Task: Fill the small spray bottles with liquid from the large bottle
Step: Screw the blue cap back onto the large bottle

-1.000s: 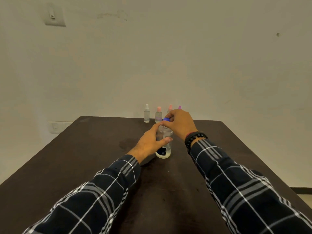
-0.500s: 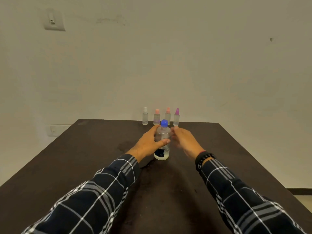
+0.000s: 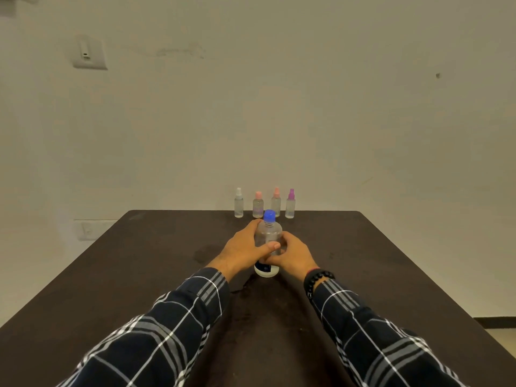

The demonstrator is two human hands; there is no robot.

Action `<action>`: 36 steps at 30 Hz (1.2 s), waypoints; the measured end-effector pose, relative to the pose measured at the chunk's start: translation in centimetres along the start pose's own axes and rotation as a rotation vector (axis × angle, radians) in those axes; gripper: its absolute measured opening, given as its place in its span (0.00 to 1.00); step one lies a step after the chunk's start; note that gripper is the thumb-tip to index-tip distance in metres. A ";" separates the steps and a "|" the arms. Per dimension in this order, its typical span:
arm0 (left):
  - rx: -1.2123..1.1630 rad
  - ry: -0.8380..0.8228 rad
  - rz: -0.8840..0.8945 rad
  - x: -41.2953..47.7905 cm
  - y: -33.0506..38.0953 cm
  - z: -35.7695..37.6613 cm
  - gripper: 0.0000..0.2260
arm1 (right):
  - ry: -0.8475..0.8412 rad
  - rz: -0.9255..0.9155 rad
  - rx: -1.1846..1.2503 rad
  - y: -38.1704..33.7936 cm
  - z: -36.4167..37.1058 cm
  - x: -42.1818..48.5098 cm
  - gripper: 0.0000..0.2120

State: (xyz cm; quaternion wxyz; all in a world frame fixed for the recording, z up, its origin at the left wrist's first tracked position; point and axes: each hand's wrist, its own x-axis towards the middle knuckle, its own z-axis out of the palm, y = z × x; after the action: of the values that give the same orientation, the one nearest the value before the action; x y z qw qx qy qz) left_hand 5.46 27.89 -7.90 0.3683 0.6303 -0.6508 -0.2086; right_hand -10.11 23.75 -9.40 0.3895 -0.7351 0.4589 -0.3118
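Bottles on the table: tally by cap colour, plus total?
white-cap spray bottle: 1
pink-cap spray bottles: 2
purple-cap spray bottle: 1
blue-cap large bottle: 1
Total: 5

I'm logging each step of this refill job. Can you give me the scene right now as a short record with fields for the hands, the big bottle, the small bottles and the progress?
left hand: holds the large bottle around its upper body
right hand: fingers curled round the same bottle, lower down
large bottle: upright on the table, blue cap on
small bottles: white-capped bottle, pink-capped bottle, second pink-capped bottle, purple-capped bottle, upright in a row at the far edge, tops on
progress: pouring not yet begun
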 end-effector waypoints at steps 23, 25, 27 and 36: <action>0.043 0.377 -0.298 18.7 -8.6 -4.3 0.31 | 0.290 0.058 -0.053 5.9 -9.9 12.8 0.29; 0.061 0.373 -0.299 20.0 -9.1 -3.3 0.33 | 0.326 0.072 -0.068 6.7 -11.1 14.9 0.30; 0.072 0.367 -0.295 20.7 -9.4 -2.6 0.29 | 0.360 0.082 -0.070 7.2 -11.9 16.8 0.30; 0.162 0.321 -0.335 21.3 -9.9 -3.1 0.19 | 0.337 0.151 -0.047 7.9 -11.7 21.0 0.31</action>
State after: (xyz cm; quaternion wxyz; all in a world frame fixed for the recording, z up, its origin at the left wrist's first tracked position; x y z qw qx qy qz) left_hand 15.77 6.57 -8.59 0.3756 0.7819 -0.4850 -0.1113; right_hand -14.99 -1.01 -8.21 0.3119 -0.6448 0.5789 -0.3896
